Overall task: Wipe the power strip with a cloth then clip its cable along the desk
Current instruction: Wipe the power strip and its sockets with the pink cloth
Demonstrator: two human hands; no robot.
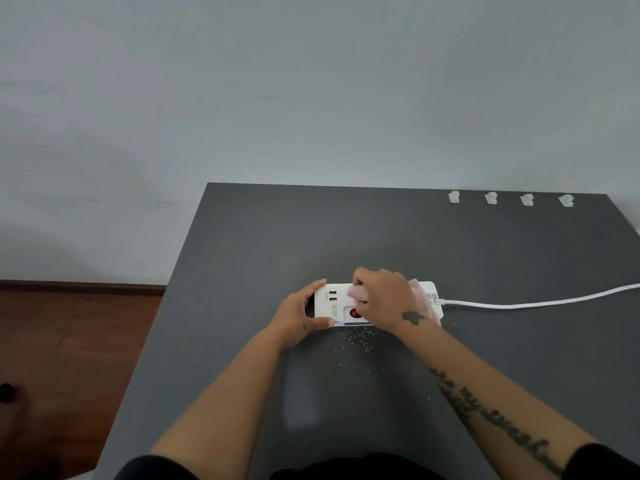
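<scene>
On the white power strip (331,302), the right hand (385,299) presses a pink cloth (358,292) under curled fingers. The left hand (295,317) grips the strip's left end between thumb and fingers. The strip lies mid-desk (346,237), its cable (519,304) trailing right.

Soft, even, cool-grey light, fairly dim, no hard shadows. Faint broad shading on the wall (104,237), low at left. The desk (242,244) has a pale sheen along its far edge and a dull reflected patch near centre. White power strip (329,299) slightly washed out. Overall soft focus; clips (491,198) at far right look fuzzy. Wide-angle stretch splays the desk's sides.
</scene>
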